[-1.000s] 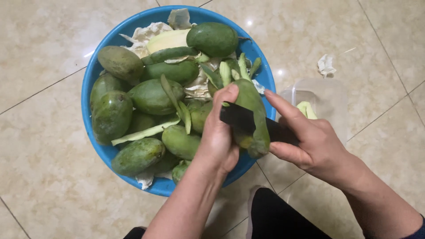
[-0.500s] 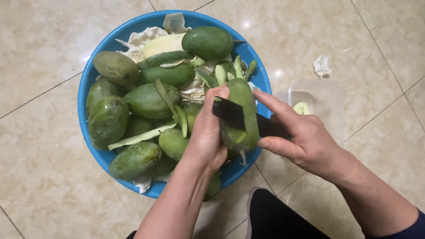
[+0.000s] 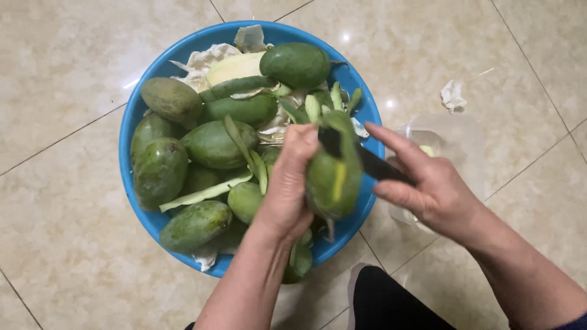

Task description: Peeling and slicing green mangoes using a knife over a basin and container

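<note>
Item: green mango (image 3: 333, 174), held above the near right rim of the blue basin (image 3: 131, 116); long axis roughly upright, tilted slightly, one pale peeled stripe facing the camera

Left hand (image 3: 287, 189): clenched round the mango's left flank, thumb up near its top

Right hand (image 3: 428, 186): grasping a dark knife (image 3: 367, 160), blade lying across the mango's upper end, forefinger extended along it; comes in from the right

Nearby: whole mangoes and peel strips in basin; clear plastic container (image 3: 455, 143) on tiled floor (image 3: 61, 244)
</note>
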